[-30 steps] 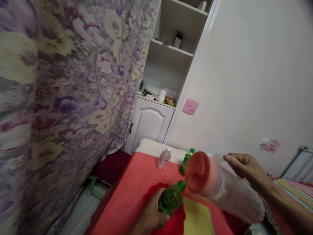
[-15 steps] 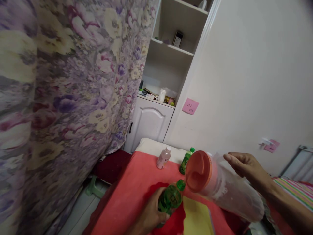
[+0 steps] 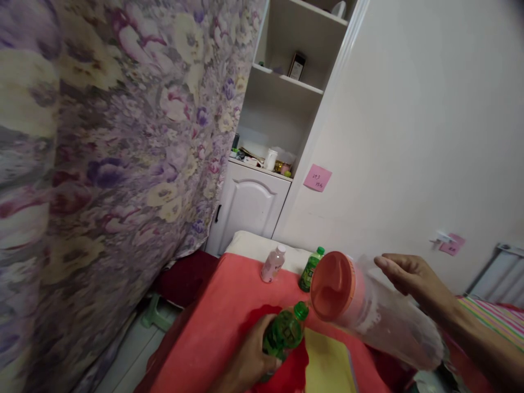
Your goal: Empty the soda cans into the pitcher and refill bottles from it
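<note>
My left hand (image 3: pixel 256 349) is wrapped round a green-labelled drink bottle (image 3: pixel 283 334) with a green cap, tilted over the table. Closed at the handle side of a large clear plastic pitcher (image 3: pixel 393 322) is my right hand (image 3: pixel 405 275); the handle itself is hard to make out. The pitcher lies tipped on a slant in the air, its orange lid (image 3: pixel 333 286) facing left, close to the bottle's cap. Behind them on the table stand a second green bottle (image 3: pixel 310 271) and a pale pink bottle with a white cap (image 3: pixel 273 264).
A coral cloth (image 3: pixel 204 333) covers the table, with a yellow board or folder (image 3: pixel 327 363) near its front. On the left hangs a floral curtain (image 3: pixel 123 164) above a dark red seat (image 3: pixel 186 278). A white shelf cabinet (image 3: pixel 254 202) and a wall stand behind.
Both hands, the bottle and the pitcher hold nearly the same pose. The green bottle in my left hand has shifted very slightly left and down.
</note>
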`<state>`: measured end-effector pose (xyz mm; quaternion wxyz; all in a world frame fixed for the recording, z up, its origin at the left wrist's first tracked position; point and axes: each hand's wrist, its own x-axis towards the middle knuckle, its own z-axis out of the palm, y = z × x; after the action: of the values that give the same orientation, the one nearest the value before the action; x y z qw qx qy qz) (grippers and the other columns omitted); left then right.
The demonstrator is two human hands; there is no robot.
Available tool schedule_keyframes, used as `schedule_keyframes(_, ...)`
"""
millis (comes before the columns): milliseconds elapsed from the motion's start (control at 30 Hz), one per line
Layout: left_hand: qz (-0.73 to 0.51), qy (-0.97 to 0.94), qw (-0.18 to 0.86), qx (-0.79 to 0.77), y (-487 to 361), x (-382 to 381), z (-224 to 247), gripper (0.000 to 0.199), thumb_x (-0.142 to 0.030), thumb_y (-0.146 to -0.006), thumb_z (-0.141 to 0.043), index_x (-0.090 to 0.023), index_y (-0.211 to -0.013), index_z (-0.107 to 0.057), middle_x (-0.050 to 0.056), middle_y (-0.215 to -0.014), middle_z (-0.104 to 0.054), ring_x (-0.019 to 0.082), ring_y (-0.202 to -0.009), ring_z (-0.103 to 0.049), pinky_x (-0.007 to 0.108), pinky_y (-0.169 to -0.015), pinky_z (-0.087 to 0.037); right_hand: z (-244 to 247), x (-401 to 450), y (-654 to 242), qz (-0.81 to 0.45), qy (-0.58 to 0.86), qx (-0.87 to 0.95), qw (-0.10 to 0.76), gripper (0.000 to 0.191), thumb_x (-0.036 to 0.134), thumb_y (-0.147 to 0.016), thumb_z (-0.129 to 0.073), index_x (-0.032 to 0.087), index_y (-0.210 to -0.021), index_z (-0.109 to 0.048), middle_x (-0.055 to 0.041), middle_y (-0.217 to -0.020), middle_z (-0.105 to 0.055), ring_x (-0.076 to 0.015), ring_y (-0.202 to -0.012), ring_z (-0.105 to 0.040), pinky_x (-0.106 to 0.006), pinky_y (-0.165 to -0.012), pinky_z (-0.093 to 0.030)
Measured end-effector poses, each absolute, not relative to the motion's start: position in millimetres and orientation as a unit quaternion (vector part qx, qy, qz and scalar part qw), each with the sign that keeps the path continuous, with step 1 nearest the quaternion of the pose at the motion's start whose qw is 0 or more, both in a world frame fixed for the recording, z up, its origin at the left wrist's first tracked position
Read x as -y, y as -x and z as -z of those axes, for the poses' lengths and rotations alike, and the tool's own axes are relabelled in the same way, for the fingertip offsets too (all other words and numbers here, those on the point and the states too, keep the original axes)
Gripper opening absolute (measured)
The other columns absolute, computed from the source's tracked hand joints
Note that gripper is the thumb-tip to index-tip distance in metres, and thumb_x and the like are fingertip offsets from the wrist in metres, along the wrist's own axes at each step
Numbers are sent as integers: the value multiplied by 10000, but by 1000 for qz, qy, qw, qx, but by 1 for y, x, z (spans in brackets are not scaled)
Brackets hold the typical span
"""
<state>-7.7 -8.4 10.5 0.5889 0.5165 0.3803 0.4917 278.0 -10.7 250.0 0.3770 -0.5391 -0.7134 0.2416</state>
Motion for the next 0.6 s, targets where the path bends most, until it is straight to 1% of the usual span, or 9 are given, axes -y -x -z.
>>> schedule_keyframes(167,-489,-514,597,-375,7,7,-11,715,2,-432,-574,-158,-1129,-604,18,-923,-698,212,-837,-619,283,-685,-431,-249,9,-282,-241,541,714,374,583,709,-853,-590,238,-576,-388,82,-555,-266,-99,-538,-203,-300,-521,-168)
schedule_keyframes(267,-485,-509,603,-378,6,7,-12,754,-4,-428,-570,-130,-1171,-584,45,-967,-704,219,-841,-622,276,-647,-420,-249,8,-283,-245,540,716,368,579,707,-859,-584,238,-582,-391,84,-562,-261,-100,-542,-200,-301,-525,-170)
schedule_keyframes(367,-482,-505,607,-380,6,9,-14,775,-12,-432,-578,-109,-1201,-567,65,-994,-705,228,-856,-627,281,-650,-427,-249,8,-283,-250,539,716,366,576,704,-862,-583,239,-584,-389,85,-563,-252,-101,-542,-194,-304,-526,-167)
schedule_keyframes(600,-484,-509,606,-373,7,10,-16,715,-20,-445,-594,-125,-1152,-578,35,-932,-689,199,-816,-605,266,-626,-401,-248,8,-282,-234,545,717,367,598,730,-851,-575,243,-594,-341,83,-570,-245,-99,-546,-191,-306,-537,-151)
